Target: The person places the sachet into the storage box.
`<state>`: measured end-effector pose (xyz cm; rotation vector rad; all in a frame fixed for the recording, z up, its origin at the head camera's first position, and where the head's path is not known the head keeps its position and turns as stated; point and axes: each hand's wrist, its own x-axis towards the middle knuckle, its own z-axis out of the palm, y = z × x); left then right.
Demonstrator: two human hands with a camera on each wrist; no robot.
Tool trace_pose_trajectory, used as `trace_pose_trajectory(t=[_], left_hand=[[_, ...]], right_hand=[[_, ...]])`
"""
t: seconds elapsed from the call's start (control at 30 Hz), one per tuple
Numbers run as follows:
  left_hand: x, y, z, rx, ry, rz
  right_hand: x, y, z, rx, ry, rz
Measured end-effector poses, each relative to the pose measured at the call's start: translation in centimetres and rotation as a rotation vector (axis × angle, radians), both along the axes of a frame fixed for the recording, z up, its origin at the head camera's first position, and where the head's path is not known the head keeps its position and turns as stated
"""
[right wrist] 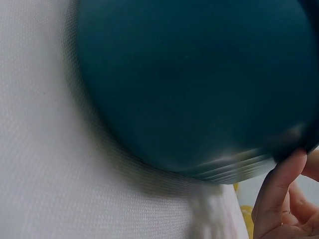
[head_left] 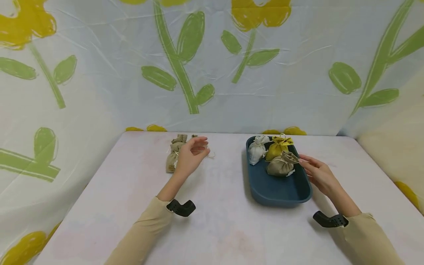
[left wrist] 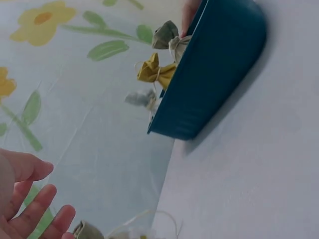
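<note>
My left hand (head_left: 192,154) hovers by several olive-brown drawstring pouches (head_left: 171,162) at the back left, fingers loosely bent and holding nothing; it partly hides them. A dark blue tray (head_left: 276,189) stands right of centre. Inside its far part sit a white pouch (head_left: 256,151), a yellow pouch (head_left: 274,150) and, nearer, a brown pouch (head_left: 279,167) with its gathered neck toward the right rim. At that rim is my right hand (head_left: 319,175), fingers extended beside the brown pouch's neck. In the right wrist view, a fingertip (right wrist: 294,162) touches the tray's outer wall.
A pale tablecloth (head_left: 215,221) covers the table. Behind the table's far edge hangs a flower-printed cloth (head_left: 298,81), which also runs along both sides. Thin pale cord (head_left: 211,155) lies right of the left-hand pouches. Each wrist wears a black band (head_left: 181,208).
</note>
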<state>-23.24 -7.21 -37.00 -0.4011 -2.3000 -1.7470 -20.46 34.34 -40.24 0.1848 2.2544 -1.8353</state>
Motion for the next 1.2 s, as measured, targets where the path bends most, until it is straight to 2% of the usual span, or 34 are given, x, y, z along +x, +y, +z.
trace_pose_trajectory(t=[0.3,0.47,0.63,0.83,1.1,1.2], left_hand=[[-0.1,-3.4,-0.7,-0.069,-0.042,0.172],[-0.4,-5.0,-1.4,-0.061,-0.048,0.233],[-0.3,-6.8,-2.0,-0.061,-0.084,0.274],[-0.4,-8.6,-2.8,-0.055,-0.116,0.298],[-0.7,-9.6,-3.4,-0.086,-0.216,0.26],[-0.9,-9.7,-3.7,-0.105,-0.255,0.244]], right_hand=[[0.1,0.2,-0.2,-0.052,-0.005,-0.002],[0.2,0.3,-0.3,-0.054,0.047,-0.009],[0.2,0.2,-0.5,-0.031,0.088,-0.007],[0.0,0.1,-0.4,0.07,0.102,0.014],[0.2,0.3,-0.4,-0.016,0.123,0.025],[0.3,0.4,-0.3,0.005,0.127,0.035]])
